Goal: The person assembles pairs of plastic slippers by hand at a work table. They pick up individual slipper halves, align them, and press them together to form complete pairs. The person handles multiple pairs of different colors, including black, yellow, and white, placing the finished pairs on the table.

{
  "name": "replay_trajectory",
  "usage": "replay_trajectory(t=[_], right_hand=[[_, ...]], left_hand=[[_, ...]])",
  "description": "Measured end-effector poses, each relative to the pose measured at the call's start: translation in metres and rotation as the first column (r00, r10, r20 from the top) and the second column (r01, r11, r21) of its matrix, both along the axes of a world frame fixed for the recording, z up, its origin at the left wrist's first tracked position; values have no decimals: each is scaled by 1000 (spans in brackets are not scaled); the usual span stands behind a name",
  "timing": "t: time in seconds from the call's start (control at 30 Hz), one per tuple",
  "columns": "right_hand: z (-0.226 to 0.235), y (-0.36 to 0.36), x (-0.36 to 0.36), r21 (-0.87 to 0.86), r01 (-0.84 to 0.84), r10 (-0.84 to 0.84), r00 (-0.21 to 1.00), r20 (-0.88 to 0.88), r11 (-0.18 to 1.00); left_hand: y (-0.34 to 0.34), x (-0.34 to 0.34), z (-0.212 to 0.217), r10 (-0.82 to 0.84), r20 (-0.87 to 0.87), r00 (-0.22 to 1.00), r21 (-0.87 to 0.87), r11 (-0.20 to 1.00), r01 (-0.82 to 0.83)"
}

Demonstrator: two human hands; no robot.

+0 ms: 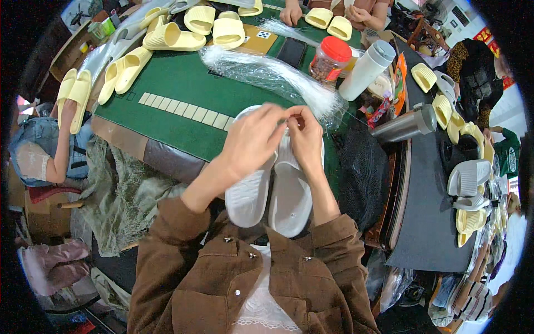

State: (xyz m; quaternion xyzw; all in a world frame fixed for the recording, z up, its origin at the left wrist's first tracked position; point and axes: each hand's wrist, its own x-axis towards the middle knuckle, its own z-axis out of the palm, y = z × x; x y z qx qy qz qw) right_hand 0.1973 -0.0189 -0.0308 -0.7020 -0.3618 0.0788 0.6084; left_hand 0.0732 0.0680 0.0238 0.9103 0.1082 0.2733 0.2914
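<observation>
A pair of pale grey slippers (pixel 289 195) lies sole-up side by side at the near edge of the green table (pixel 183 89). My left hand (pixel 253 139) and my right hand (pixel 306 136) meet over the slippers' far ends, fingertips pinched together on something thin that I cannot make out. A bundle of clear plastic strands (pixel 267 72) stretches across the table just beyond my hands, its near end close to my right hand.
Yellow slippers (pixel 172 36) lie across the far table. A red-lidded jar (pixel 329 58), a white bottle (pixel 367 69) and a steel flask (pixel 403 125) stand right. More slippers (pixel 467 178) cover a dark side table. Another person's hands (pixel 292 14) work opposite; a seated person (pixel 50 150) left.
</observation>
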Motion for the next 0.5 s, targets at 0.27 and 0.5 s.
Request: replay_trajectory(t=[0.27, 0.5], right_hand=[[-15, 3, 3, -91, 84, -76, 993, 86, 992], [-16, 3, 2, 8, 37, -37, 999, 19, 999]], left_hand=[[28, 62, -59, -119, 40, 992, -246, 961, 126], [26, 55, -65, -28, 144, 989, -394, 915, 83]])
